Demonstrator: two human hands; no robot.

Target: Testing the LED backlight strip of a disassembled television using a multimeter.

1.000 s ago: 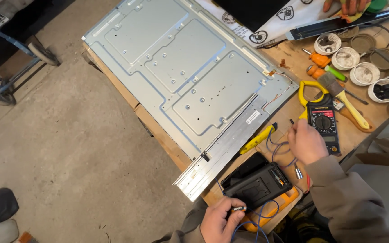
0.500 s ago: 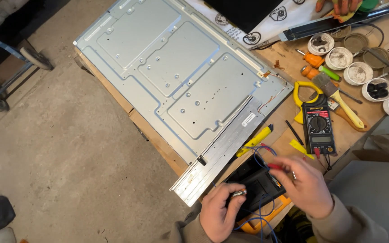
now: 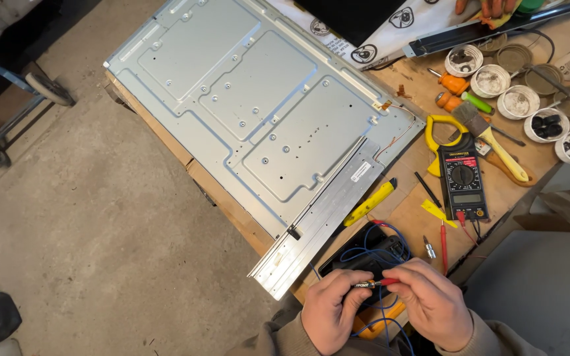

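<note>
Left hand [image 3: 334, 310] and right hand [image 3: 433, 310] both pinching thin red probe [image 3: 377, 283]; light, stiff, probably slippery; blue wire [image 3: 371, 254] limp, gripping best at plastic shaft.

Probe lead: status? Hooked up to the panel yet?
Not yet. Done: metal back panel lies flat on the bench, clamp meter set out beside it. In hand: left hand and right hand pinch the red-tipped probe over a black case. Left: no probe touches the panel.
</note>
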